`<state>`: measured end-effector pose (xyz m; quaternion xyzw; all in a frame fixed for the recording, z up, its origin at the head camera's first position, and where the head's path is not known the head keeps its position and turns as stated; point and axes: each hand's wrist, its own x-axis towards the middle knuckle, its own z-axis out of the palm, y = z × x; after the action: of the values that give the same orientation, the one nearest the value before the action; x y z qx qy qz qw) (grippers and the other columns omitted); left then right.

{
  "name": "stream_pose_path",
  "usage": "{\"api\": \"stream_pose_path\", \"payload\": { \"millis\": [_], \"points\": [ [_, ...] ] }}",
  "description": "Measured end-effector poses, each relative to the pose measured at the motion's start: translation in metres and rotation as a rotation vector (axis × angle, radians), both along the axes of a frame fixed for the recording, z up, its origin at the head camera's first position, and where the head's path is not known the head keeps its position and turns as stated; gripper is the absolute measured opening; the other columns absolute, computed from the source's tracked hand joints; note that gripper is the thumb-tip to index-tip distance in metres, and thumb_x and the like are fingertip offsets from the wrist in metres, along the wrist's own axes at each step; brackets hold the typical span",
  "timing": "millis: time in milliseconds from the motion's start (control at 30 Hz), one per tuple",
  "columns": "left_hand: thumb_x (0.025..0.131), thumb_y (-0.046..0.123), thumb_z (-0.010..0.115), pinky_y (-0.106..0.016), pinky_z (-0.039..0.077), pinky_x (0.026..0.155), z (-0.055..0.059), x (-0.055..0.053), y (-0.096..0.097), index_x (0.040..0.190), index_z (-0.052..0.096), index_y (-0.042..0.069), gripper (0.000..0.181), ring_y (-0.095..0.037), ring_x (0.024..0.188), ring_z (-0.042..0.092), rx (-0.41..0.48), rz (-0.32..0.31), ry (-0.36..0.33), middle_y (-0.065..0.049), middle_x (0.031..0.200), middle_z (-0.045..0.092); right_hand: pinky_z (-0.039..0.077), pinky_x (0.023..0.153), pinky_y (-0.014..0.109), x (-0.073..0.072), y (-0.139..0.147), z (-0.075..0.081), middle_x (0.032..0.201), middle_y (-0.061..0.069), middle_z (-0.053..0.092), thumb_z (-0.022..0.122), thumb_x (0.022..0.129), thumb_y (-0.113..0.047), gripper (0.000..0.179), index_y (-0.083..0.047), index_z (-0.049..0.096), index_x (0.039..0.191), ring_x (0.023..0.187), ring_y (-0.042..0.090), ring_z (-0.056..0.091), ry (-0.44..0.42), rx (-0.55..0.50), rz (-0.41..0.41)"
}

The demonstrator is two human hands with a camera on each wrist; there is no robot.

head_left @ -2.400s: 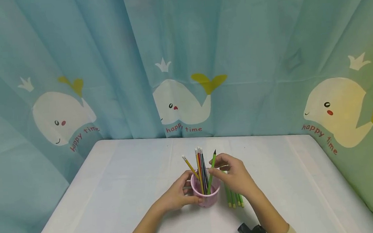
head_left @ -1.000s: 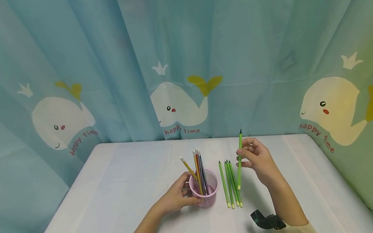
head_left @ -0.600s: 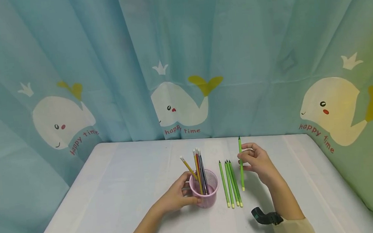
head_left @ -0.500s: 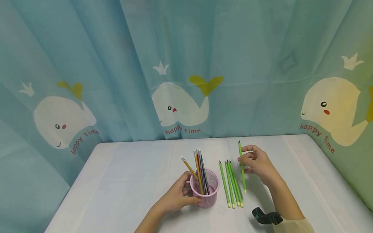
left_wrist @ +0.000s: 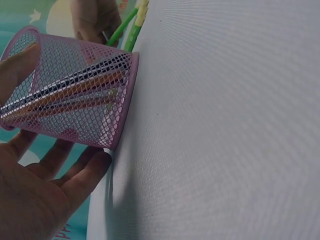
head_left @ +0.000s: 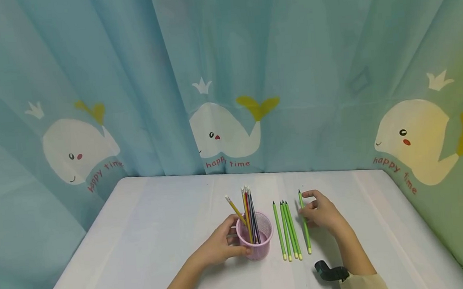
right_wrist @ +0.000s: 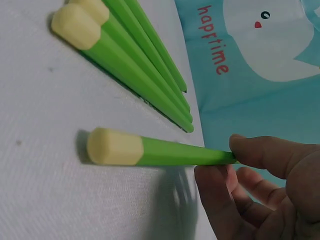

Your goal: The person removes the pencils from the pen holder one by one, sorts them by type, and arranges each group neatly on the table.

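Note:
A pink mesh pencil cup [head_left: 259,251] stands upright on the table, with several pencils [head_left: 247,206] leaning inside, eraser ends up. My left hand [head_left: 217,245] holds the cup from its left side, thumb at the front and fingers behind. In the left wrist view the thumb [left_wrist: 20,70] lies against the mesh. My right hand [head_left: 322,212] pinches a green pencil [head_left: 305,229] between thumb and fingers. That pencil's pale end [right_wrist: 115,146] is at the tabletop, its dark tip pointing away. Several green pencils [head_left: 286,231] lie side by side between cup and right hand.
The white tabletop [head_left: 160,222] reaches back to a teal curtain [head_left: 313,88] printed with whales. Black wrist straps [head_left: 331,272] sit at both wrists, near the beige sleeves.
My right hand has carried the green pencil from the cup to the right of the row and lowered it to the table. The left hand keeps its place on the cup.

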<state>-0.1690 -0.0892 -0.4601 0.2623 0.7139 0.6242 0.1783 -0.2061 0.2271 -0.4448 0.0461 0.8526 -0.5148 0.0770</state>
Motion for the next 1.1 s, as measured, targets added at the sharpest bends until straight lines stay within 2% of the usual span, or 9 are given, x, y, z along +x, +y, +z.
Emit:
{"api": "stream_pose_path", "payload": {
  "millis": [233,300,467,500,767,933,1100],
  "points": [
    [0.07,0.007,0.078,-0.033,0.048,0.09,-0.001,-0.002,0.001,0.129,0.038,0.013,0.072,-0.031,0.111,0.054,-0.003,0.009,0.006,-0.013,0.125,0.047,0.051,0.057,0.032,-0.001,0.001,-0.001,0.085,0.011,0.057,0.064,0.083,-0.011,0.054,-0.006,0.039,0.129,0.061,0.02,0.058,-0.021,0.07,0.021],
    [0.07,0.006,0.078,-0.035,0.048,0.091,0.003,0.0,0.001,0.129,0.037,0.011,0.072,-0.033,0.111,0.053,-0.001,0.013,0.005,-0.015,0.125,0.046,0.048,0.056,0.032,0.0,0.001,-0.002,0.083,0.01,0.058,0.065,0.082,-0.012,0.055,-0.006,0.038,0.13,0.06,0.02,0.057,-0.03,0.089,0.028],
    [0.07,0.009,0.078,-0.034,0.047,0.091,0.005,0.001,0.001,0.129,0.037,0.012,0.072,-0.031,0.112,0.053,-0.009,0.015,0.004,-0.014,0.125,0.046,0.047,0.055,0.031,0.0,-0.001,-0.004,0.081,0.009,0.058,0.067,0.081,-0.012,0.057,-0.007,0.039,0.13,0.059,0.019,0.056,-0.038,0.121,0.045],
    [0.07,0.01,0.078,-0.033,0.047,0.091,0.002,-0.001,0.001,0.129,0.037,0.013,0.072,-0.029,0.112,0.054,-0.012,0.015,0.009,-0.013,0.126,0.047,0.047,0.055,0.031,-0.001,-0.002,-0.005,0.081,0.009,0.058,0.068,0.081,-0.012,0.057,-0.007,0.039,0.13,0.059,0.02,0.056,-0.04,0.122,0.045],
    [0.07,0.008,0.077,-0.035,0.046,0.093,0.005,-0.004,0.0,0.129,0.037,0.012,0.071,-0.031,0.113,0.052,-0.003,0.015,0.012,-0.015,0.127,0.046,0.05,0.056,0.031,-0.005,-0.007,-0.006,0.086,0.01,0.058,0.072,0.078,-0.012,0.061,-0.008,0.04,0.13,0.062,0.019,0.058,-0.07,0.132,0.052],
    [0.07,0.005,0.077,-0.039,0.045,0.094,0.004,-0.004,0.001,0.131,0.036,0.012,0.073,-0.034,0.115,0.051,0.007,0.011,0.016,-0.016,0.129,0.044,0.049,0.055,0.031,-0.005,-0.01,-0.008,0.082,0.009,0.059,0.071,0.078,-0.012,0.061,-0.01,0.041,0.131,0.059,0.02,0.059,-0.08,0.129,0.053],
    [0.07,0.004,0.076,-0.037,0.046,0.092,0.002,-0.002,0.001,0.129,0.037,0.011,0.071,-0.032,0.113,0.052,0.003,0.011,0.007,-0.015,0.127,0.046,0.048,0.055,0.03,-0.002,-0.01,-0.01,0.083,0.008,0.059,0.071,0.078,-0.014,0.062,-0.01,0.04,0.131,0.061,0.019,0.059,-0.082,0.15,0.058]
  ]
}}
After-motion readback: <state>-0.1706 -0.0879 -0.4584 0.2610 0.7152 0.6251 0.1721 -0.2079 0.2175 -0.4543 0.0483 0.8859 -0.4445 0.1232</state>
